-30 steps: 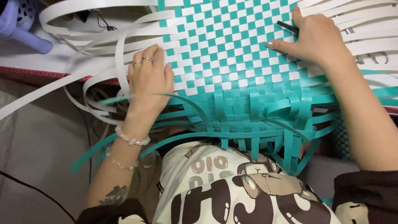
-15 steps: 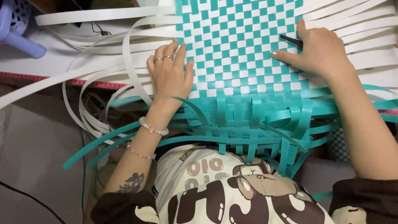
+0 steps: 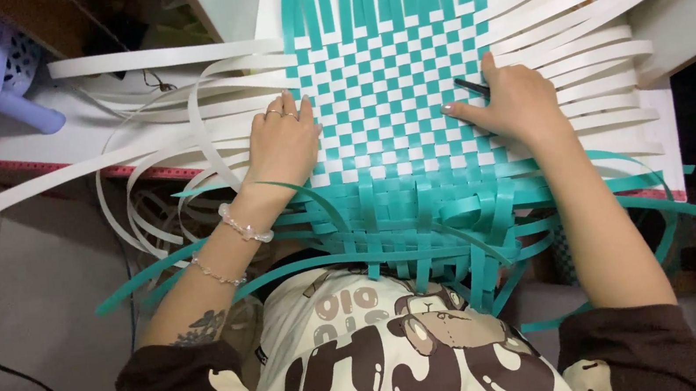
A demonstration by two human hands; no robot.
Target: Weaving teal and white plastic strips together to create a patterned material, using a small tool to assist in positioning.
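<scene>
Both your hands sit lower on the mat than a second ago, or rather the mat has slid further into view: more of the teal-and-white checker weave [image 3: 393,97] now shows above your fingers, and the free teal ends at the top edge are visible. Left hand [image 3: 282,146] has drifted inward from the loose white strips [image 3: 179,119] to the left border of the woven area. Right hand [image 3: 509,105] has barely shifted relative to the weave; it stays on the right border.

Current state:
- Left hand: flat, palm down, fingers spread a little, pressing the weave's left edge. Nothing held.
- Right hand: palm down on the right edge, index finger stretched toward the middle. A thin dark tool [image 3: 471,88] pokes out under the thumb; how tightly the grip closes on it I cannot tell.
- Woven mat lies flat on the white tabletop [image 3: 241,5], between your two hands, its near edge overhanging toward your lap.
- Loose teal strips [image 3: 423,230] fan out from the near edge, curling over your wrists and shirt.
- White strips splay out both sides, right bundle [image 3: 597,59] running off past your right hand.

My read: both hands are pinning the mat flat, with the checker rows looking tight and square.
</scene>
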